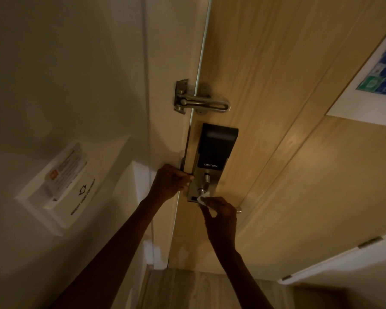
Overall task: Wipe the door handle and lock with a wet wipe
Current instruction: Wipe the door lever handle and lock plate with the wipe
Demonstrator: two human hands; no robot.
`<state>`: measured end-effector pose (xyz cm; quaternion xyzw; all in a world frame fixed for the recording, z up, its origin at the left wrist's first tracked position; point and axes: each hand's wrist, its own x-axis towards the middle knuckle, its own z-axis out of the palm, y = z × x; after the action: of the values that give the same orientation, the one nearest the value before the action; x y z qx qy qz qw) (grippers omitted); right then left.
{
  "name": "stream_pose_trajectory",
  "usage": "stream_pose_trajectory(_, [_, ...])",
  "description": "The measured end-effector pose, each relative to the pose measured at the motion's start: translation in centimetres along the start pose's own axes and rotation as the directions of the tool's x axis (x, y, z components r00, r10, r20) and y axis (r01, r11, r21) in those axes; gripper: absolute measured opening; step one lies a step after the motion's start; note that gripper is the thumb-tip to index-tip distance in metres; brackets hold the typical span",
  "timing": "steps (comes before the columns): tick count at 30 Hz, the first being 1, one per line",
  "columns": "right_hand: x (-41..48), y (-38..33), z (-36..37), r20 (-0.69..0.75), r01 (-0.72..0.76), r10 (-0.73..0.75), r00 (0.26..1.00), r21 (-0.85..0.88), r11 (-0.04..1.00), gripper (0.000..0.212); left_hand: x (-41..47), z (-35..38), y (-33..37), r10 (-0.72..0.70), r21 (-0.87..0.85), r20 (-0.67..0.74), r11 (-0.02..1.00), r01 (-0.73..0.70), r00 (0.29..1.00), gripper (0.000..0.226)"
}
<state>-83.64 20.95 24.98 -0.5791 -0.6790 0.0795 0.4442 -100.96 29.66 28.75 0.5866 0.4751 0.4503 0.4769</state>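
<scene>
My left hand (171, 181) is curled closed on the door (276, 108) edge beside the lock (212, 159). My right hand (221, 216) pinches the wet wipe (202, 199) against the handle (238, 210) base (handle mostly hidden), at the lock's lower end.

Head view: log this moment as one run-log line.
left hand: grips door edge | right hand: pinches wet wipe | wipe: on smart lock lower plate, at handle base | swing latch: untouched
</scene>
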Motion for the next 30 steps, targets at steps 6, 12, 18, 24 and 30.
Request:
stream_pose_trajectory(6, [-0.4, 0.3, -0.8, 0.066, 0.093, -0.087, 0.994, -0.093, 0.991, 0.025, 0.0, -0.1, -0.2, -0.021, -0.011, -0.004, 1.0, 0.021, 1.0, 0.025])
stream_pose_trajectory(12, [0.5, -1.5, 0.6, -0.032, -0.013, 0.012, 0.999, -0.03, 0.999, 0.014, 0.0, 0.1, 0.0, 0.037, 0.161, -0.017, 0.986, -0.033, 0.999, 0.018])
stream_pose_trajectory(18, [1.0, -1.9, 0.8, -0.054, -0.056, 0.057, 0.997, 0.023, 0.998, 0.009, -0.4, 0.2, 0.6, 0.063, 0.235, -0.033, 0.971, -0.054, 0.997, 0.018])
stream_pose_trajectory(24, [0.0, 0.1, -2.2, 0.073, 0.266, -0.259, 0.963, -0.123, 0.956, 0.022, -0.5, 0.5, 0.6, 0.053, 0.177, -0.071, 0.983, -0.04, 0.996, 0.019])
stream_pose_trajectory(30, [1.3, 3.5, -6.7, 0.047, 0.242, -0.238, 0.97, -0.162, 0.957, 0.012, -0.5, 0.4, 0.4, 0.061, 0.222, -0.054, 0.974, -0.048, 0.997, 0.02])
